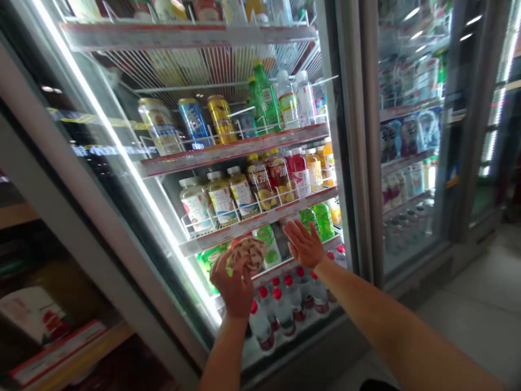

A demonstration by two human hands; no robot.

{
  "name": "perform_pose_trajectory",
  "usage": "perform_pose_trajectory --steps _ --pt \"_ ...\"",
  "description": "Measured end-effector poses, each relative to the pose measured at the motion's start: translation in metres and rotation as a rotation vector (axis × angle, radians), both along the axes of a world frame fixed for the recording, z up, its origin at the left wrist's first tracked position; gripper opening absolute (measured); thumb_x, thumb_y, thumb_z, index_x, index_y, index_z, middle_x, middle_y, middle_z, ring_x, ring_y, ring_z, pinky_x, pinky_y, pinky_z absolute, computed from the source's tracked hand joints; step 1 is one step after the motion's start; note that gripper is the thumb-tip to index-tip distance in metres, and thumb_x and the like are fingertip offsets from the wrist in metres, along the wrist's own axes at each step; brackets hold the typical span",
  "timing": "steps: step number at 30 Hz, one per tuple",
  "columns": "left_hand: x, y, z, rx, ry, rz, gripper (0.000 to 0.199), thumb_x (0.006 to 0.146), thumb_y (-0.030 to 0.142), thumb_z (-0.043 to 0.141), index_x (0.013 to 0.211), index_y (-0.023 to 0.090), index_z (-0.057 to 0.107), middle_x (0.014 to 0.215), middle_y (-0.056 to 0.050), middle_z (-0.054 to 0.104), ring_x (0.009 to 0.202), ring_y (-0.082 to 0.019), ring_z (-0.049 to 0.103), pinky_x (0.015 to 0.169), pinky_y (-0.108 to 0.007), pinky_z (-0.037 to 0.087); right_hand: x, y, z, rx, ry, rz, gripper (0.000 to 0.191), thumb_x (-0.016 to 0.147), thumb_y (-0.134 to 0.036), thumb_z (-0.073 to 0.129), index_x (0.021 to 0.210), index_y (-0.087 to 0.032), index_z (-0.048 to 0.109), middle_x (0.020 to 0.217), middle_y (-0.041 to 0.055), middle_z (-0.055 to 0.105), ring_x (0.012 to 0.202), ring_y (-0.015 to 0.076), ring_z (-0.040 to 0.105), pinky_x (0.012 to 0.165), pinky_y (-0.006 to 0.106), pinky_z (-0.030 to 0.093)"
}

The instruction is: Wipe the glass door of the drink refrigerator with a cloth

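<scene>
patterned cloth clamped in left fingers, right fingers outstretched, close together, open room between, shelf edge beyond

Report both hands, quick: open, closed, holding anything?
Left hand: closed on a crumpled, patterned cloth.
Right hand: open, fingers extended, holding nothing that shows.

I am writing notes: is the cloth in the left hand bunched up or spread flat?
Bunched up: the patterned cloth forms a rumpled wad in the left hand.
</scene>
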State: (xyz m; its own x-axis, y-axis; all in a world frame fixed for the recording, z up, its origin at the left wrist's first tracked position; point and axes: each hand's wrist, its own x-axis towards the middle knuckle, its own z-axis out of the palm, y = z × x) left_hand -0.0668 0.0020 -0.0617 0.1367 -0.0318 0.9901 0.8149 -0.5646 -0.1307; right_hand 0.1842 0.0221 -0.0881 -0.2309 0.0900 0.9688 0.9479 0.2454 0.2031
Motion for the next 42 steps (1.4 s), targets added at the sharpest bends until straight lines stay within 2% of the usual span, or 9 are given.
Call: perform_pose_trajectory --steps 3,6,11,17,23,26,30,37,42 --pt "0.017 -0.008 -0.008 0.021 -0.055 0.039 0.021 0.096 0.008 0.056 0.102 0.021 0.071 0.12 -0.011 0.064 0.118 -0.025 0.059 0.104 -0.043 0.042 -0.003 0.0 -0.002 -0.021 0.006 -0.011 0.05 0.099 -0.025 0.049 0.149 -0.019 0.051 0.146 0.0097 0.062 0.145 0.0218 0.047 0.13 0.045 0.003" --pt "0.033 -0.018 -0.019 -0.064 -0.091 0.049 0.029 0.101 0.011 0.048 0.121 0.015 0.068 0.118 -0.014 0.068 0.111 -0.025 0.061 0.102 -0.042 0.043 -0.002 -0.001 -0.003 -0.028 0.008 -0.029 0.052 0.1 -0.026 0.047 0.151 -0.02 0.049 0.145 0.0091 0.062 0.144 0.0214 0.048 0.13 0.045 0.002" --pt "0.062 -0.029 -0.027 -0.213 -0.107 0.056 0.044 0.102 0.032 0.055 0.139 0.008 0.058 0.136 -0.023 0.059 0.129 -0.035 0.053 0.109 -0.052 0.042 -0.001 0.002 -0.005 -0.03 0.006 -0.022 0.056 0.099 -0.026 0.047 0.154 -0.021 0.044 0.148 0.0087 0.06 0.145 0.0217 0.047 0.13 0.045 0.002" --pt "0.087 -0.018 -0.015 -0.195 -0.016 0.076 0.062 0.101 0.009 0.047 0.161 0.019 0.032 0.156 -0.017 0.047 0.153 -0.032 0.03 0.121 -0.053 0.033 -0.002 0.005 -0.006 -0.028 0.009 -0.035 0.059 0.098 -0.025 0.048 0.157 -0.023 0.041 0.148 0.0079 0.06 0.147 0.022 0.044 0.13 0.047 0.004" --pt "0.083 -0.012 -0.034 -0.184 0.298 -0.031 0.056 0.097 0.002 0.043 0.151 0.017 0.051 0.151 -0.012 0.055 0.157 -0.028 0.019 0.128 -0.048 0.024 -0.002 0.006 -0.006 0.024 0.006 -0.022 0.05 0.1 -0.03 0.046 0.149 -0.021 0.052 0.143 0.0085 0.064 0.148 0.0211 0.043 0.131 0.046 0.003" --pt "0.073 -0.005 -0.012 -0.127 0.303 -0.05 0.053 0.098 0.002 0.046 0.148 0.017 0.055 0.148 -0.012 0.058 0.156 -0.028 0.023 0.127 -0.047 0.027 -0.003 0.004 -0.005 0.012 0.005 -0.03 0.05 0.099 -0.029 0.046 0.148 -0.02 0.053 0.144 0.0086 0.063 0.148 0.0207 0.042 0.13 0.046 0.003" --pt "0.067 0.0 0.024 -0.042 0.06 0.001 0.054 0.099 0.006 0.052 0.151 0.022 0.052 0.157 -0.014 0.046 0.156 -0.03 0.025 0.124 -0.053 0.031 -0.003 0.001 -0.003 -0.005 0.01 -0.04 0.05 0.098 -0.025 0.047 0.147 -0.021 0.054 0.144 0.0075 0.063 0.147 0.0204 0.044 0.13 0.046 0.003" --pt "0.079 -0.009 -0.011 -0.148 0.11 0.103 0.055 0.097 0.01 0.055 0.151 0.022 0.052 0.154 -0.012 0.051 0.157 -0.031 0.019 0.129 -0.056 0.018 -0.002 0.001 -0.004 -0.004 0.01 -0.022 0.052 0.097 -0.025 0.048 0.149 -0.019 0.051 0.146 0.0085 0.061 0.148 0.0214 0.042 0.131 0.046 0.004" --pt "0.066 0.0 0.028 -0.098 0.065 0.171 0.056 0.099 0.009 0.05 0.154 0.021 0.048 0.159 -0.014 0.043 0.157 -0.031 0.019 0.128 -0.055 0.019 -0.003 0.001 -0.005 -0.014 0.016 -0.019 0.055 0.098 -0.024 0.047 0.153 -0.019 0.047 0.147 0.0092 0.06 0.148 0.0218 0.043 0.13 0.045 0.003"
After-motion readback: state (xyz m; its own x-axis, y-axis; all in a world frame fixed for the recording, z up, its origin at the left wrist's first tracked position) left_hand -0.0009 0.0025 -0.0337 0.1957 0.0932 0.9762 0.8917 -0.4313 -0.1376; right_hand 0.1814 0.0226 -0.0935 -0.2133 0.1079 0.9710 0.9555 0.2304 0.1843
